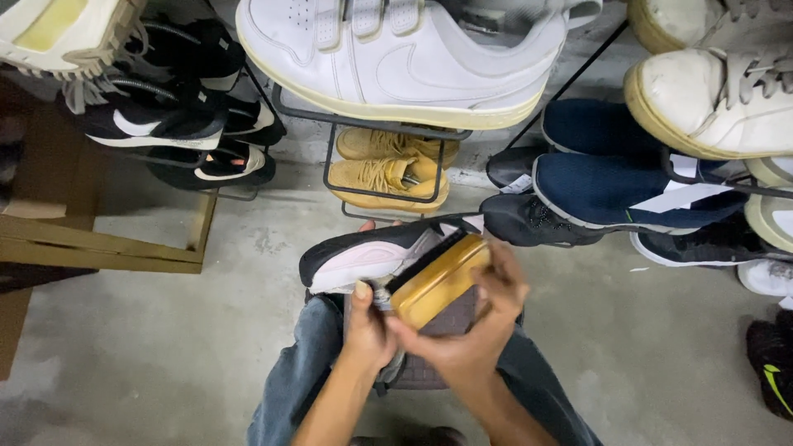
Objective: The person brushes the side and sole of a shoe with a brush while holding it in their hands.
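Shoe racks fill the upper frame. At centre, our left hand grips the black-and-pink sneaker steady; our right hand clasps a wooden brush against it.

**Shoe count, shelf by shelf**

Two hands at work: left hand and right hand. One wooden brush and one black-and-pink sneaker sit between them. Two tan boots are on the wire rack. One big white strap sneaker is up top. Two navy shoes at right (more pairs crowd the edges, too cut off to count).
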